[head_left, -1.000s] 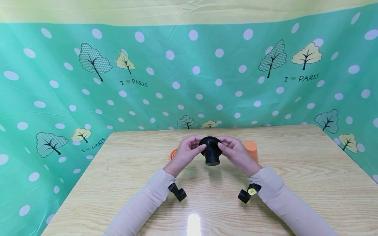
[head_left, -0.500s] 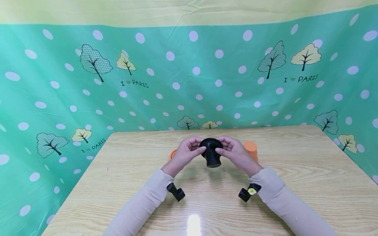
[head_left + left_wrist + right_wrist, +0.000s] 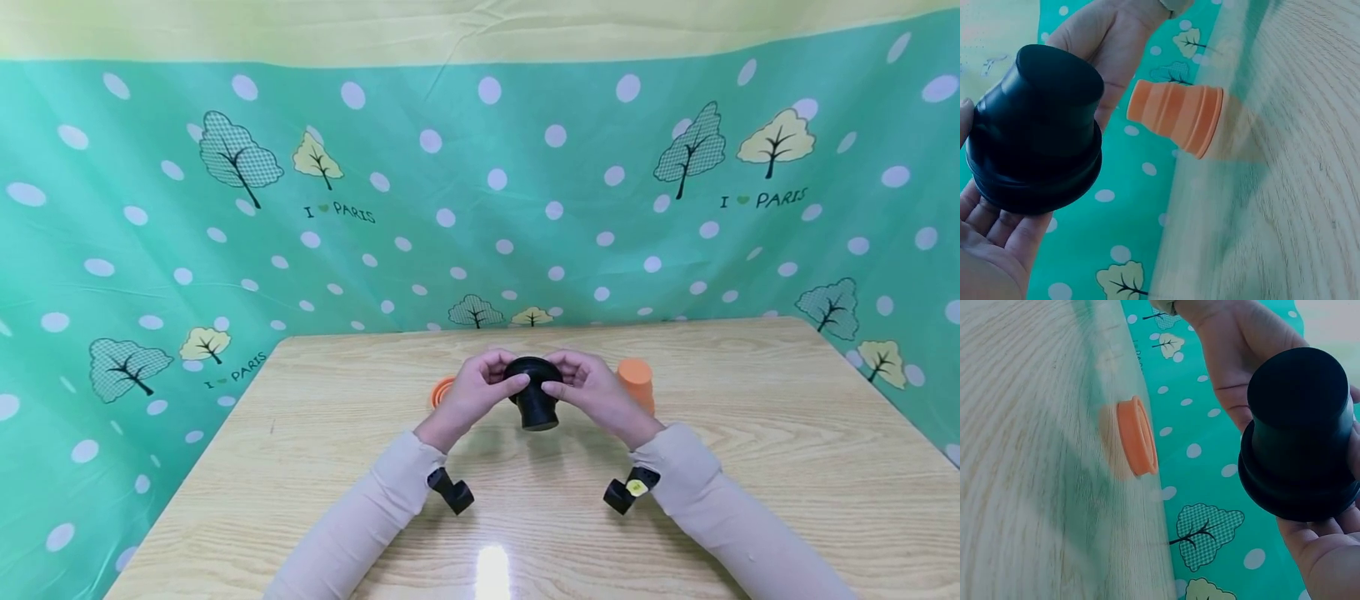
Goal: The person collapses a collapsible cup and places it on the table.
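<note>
We hold the black collapsible cup (image 3: 536,392) above the table (image 3: 750,467), left hand (image 3: 471,393) and right hand (image 3: 596,392) both gripping its wide rim. It appears partly collapsed, not flat. Beyond our right hand stands an extended orange cup (image 3: 637,382); beyond our left lies a flattened orange cup (image 3: 442,390).

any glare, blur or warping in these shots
Head view: a white glare spot on the wooden table near the front edge, soft shadow under the black collapsible cup, and the backdrop bows from wide-angle distortion. Left wrist view: the table grain is smeared, while the orange collapsible cup stays fairly sharp. Right wrist view: the flattened orange cup has soft edges.
</note>
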{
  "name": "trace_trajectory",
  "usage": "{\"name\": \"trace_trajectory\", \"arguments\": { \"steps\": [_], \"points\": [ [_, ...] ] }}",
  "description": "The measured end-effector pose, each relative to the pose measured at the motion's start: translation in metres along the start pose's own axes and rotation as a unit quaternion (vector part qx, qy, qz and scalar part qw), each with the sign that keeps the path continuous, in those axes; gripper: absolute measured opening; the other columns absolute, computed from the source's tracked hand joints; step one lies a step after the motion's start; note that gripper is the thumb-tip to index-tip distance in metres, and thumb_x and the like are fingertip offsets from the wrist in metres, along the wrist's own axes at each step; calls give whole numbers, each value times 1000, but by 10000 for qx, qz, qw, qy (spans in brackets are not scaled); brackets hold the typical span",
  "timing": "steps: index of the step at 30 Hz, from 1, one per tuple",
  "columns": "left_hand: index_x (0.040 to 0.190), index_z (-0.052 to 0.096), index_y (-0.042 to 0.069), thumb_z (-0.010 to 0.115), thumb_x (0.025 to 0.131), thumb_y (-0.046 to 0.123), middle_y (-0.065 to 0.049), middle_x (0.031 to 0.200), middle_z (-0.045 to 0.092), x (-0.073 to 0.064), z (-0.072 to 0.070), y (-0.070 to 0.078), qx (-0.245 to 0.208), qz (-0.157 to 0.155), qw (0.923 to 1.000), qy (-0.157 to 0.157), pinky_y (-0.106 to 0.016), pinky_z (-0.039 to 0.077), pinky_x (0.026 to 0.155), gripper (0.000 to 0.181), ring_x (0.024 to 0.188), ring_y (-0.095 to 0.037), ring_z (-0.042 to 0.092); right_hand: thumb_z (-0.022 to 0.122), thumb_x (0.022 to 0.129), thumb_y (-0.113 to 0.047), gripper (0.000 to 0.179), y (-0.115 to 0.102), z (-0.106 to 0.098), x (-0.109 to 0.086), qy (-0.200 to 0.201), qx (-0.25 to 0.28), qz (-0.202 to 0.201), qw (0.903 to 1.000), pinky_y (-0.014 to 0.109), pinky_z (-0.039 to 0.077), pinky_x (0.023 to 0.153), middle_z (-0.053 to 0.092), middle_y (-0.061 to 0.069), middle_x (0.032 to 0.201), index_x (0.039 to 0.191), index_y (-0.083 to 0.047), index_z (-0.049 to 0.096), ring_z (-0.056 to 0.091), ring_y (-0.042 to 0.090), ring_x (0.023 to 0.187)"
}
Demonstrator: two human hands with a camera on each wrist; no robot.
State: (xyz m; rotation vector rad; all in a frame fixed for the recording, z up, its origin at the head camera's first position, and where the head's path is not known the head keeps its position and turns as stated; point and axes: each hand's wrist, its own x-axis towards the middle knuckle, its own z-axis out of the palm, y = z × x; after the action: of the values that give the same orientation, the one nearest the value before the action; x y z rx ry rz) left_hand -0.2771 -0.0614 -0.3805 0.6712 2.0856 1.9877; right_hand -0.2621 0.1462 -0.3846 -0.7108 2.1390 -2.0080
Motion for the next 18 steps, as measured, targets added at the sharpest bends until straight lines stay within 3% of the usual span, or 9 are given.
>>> {"name": "trace_trajectory", "arguments": {
  "steps": [10,18],
  "points": [
    [96,61,0,70,86,14,-1,84,67,0,-1,0,173,183,9996,145,-25,51,66,20,74,-13,62,63,90,-5,34,-2,3,0,110,-29,-47,9999,24,53,81,64,16,108,118,10,53,64,12,93],
    [88,60,0,72,85,14,3,76,63,1,0,1,672,344,9965,369,-24,48,63,19,71,-14,59,63,90,-5,38,-3,3,-1,212,-235,9,9995,22,52,82,62,23,112,121,13,51,64,9,94]
  ]
}}
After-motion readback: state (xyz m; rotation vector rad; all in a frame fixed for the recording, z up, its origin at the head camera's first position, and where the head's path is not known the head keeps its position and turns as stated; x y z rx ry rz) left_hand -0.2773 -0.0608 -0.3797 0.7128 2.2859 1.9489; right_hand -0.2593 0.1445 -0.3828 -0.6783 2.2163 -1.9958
